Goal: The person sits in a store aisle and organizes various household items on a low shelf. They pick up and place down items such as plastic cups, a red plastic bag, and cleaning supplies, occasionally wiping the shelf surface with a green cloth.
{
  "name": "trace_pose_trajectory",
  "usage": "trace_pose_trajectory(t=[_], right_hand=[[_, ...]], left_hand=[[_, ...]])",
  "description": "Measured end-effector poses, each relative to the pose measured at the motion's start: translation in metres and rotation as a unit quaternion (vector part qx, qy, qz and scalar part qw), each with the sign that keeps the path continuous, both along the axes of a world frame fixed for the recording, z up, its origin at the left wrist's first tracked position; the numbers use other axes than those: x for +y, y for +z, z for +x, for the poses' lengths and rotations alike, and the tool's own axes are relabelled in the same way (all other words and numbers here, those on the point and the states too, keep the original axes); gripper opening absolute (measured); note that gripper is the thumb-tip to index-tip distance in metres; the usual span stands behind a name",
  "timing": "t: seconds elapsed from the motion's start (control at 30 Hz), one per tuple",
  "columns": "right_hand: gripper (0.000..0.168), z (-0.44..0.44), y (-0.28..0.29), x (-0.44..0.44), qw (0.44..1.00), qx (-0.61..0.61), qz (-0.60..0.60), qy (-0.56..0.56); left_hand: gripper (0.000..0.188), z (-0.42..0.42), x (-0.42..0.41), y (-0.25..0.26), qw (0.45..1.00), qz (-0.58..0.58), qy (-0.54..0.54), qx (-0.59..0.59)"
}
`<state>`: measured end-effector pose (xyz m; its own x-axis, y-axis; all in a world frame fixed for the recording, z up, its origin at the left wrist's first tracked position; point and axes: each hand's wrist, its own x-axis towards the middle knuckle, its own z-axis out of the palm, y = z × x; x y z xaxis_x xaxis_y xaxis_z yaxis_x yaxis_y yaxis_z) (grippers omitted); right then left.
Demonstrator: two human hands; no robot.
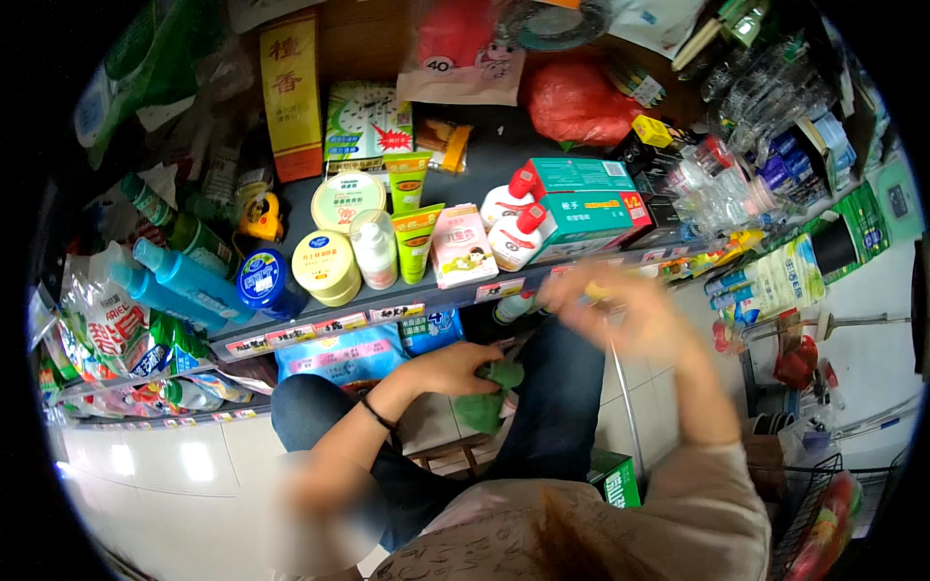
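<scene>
My left hand (454, 370), with a dark band at its wrist, is closed around a crumpled green cloth (483, 410) between my knees, below the shelf front. My right hand (617, 309) is raised at the shelf edge and blurred by motion; something yellowish shows near its fingers, and whether it is held I cannot tell. On the shelf (465, 171) near my hands stand two white bottles with red caps (514, 236), a pink box (465, 247), green tubes (415, 243), a white pump bottle (374, 250), a yellow jar (327, 267) and a blue jar (267, 282).
Green boxes (581, 218) lie right of the bottles. Blue spray bottles (196, 279) and a yellow tape measure (261, 218) are at left. Blue packages (341, 352) fill the lower shelf. A thin metal rod (628, 407) runs below my right hand. A wire basket (806, 501) stands at right.
</scene>
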<state>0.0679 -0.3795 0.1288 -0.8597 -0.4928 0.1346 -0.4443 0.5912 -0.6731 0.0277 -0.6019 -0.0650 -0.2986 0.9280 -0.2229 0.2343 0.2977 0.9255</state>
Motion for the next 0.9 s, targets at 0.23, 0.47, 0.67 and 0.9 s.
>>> trace_pose_trajectory(t=[0.23, 0.47, 0.67, 0.9], right_hand=[[0.053, 0.078, -0.109, -0.039, 0.985, 0.049, -0.087, -0.14], [0.026, 0.033, -0.03, 0.008, 0.909, 0.085, -0.266, -0.31], [0.02, -0.116, 0.034, 0.002, 0.88, 0.405, 0.019, -0.247], [0.033, -0.295, -0.032, 0.037, 0.875, 0.212, 0.333, -0.281]], left_hand=[[0.064, 0.01, -0.019, 0.012, 0.847, 0.289, 0.07, -0.441], [0.078, 0.001, -0.02, 0.037, 0.815, 0.392, 0.121, -0.41], [0.062, -0.001, -0.019, 0.015, 0.805, 0.38, 0.154, -0.429], [0.058, -0.01, -0.013, -0.002, 0.823, 0.338, 0.133, -0.437]])
